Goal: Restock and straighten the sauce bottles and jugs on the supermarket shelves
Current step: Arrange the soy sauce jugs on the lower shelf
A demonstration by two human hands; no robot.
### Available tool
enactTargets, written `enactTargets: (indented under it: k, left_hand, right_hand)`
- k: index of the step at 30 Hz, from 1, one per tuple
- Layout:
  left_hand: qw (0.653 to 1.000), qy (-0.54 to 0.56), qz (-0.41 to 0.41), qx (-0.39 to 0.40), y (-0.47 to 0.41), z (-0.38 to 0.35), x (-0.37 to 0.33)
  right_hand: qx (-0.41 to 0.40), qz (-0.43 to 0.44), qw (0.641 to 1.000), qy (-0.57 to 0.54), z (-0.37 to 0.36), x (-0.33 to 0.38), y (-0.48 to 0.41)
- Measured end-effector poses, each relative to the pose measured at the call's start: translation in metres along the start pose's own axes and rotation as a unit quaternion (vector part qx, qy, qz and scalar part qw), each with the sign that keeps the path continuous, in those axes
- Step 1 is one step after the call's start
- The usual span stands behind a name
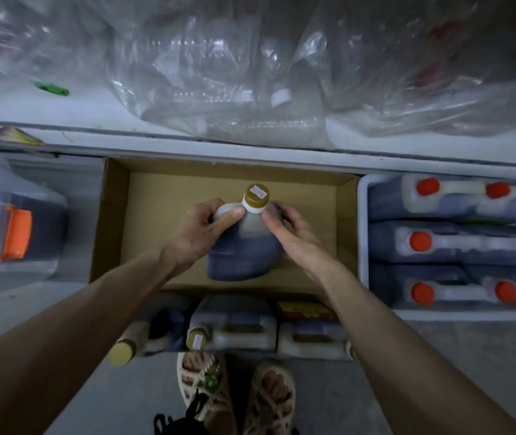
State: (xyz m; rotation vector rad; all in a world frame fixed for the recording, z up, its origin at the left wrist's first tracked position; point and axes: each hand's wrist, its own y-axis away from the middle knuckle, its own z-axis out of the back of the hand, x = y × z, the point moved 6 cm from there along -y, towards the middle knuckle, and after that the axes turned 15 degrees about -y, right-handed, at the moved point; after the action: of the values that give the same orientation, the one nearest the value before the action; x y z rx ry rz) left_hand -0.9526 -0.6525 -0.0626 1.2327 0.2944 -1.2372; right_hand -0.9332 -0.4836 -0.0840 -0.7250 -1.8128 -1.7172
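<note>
A dark sauce jug (244, 252) with a gold cap stands upright in an open cardboard box (115, 215) on the floor under the shelf edge. My left hand (200, 227) grips the jug's handle at the top left, thumb near the neck. My right hand (291, 230) holds the jug's right shoulder with fingers wrapped behind it. Several more gold-capped jugs (234, 328) lie on the floor in front of the box, near my feet.
A white crate (364, 233) at the right holds several dark jugs with red caps. A clear bin with an orange latch (18, 230) sits at the left. Plastic bags of empty clear bottles (234, 89) lie on the shelf above, with a green object (52, 88) at its left.
</note>
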Motion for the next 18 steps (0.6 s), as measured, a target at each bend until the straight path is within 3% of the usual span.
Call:
enactTargets:
  k: [7,18]
  left_hand:
    - [0.998,0.022,-0.051,-0.019,0.086,0.061,-0.122]
    - [0.981,0.003,-0.173,-0.082,0.252,0.206,-0.395]
  right_hand:
    - [0.007,0.066,0.998,0.021,-0.002,0.119,0.118]
    - [0.02,0.203,0.978,0.043,-0.013,0.382,0.338]
